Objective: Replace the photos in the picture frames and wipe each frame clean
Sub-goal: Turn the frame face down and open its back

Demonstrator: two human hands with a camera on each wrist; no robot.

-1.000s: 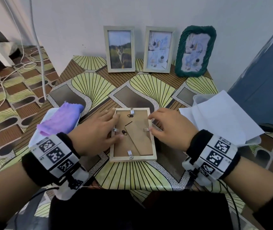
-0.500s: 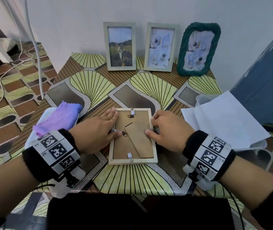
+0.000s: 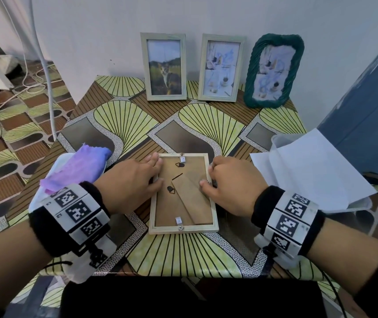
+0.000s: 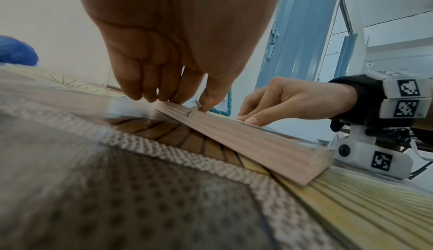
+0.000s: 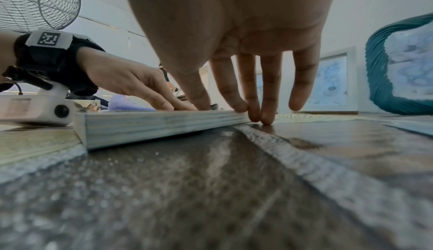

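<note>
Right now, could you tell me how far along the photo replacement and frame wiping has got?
Early to midway, apparently. Three frames stand at the wall, the cat photo frame among them; whether they are finished cannot be told. In hand: the face-down wooden frame, left hand and right hand working at its side clips, backing board on. Left: swapping its photo, perhaps from the white sheets, and wiping with the purple cloth.

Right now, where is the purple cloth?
In the head view, the purple cloth lies at the table's left edge, beside the left hand.
</note>
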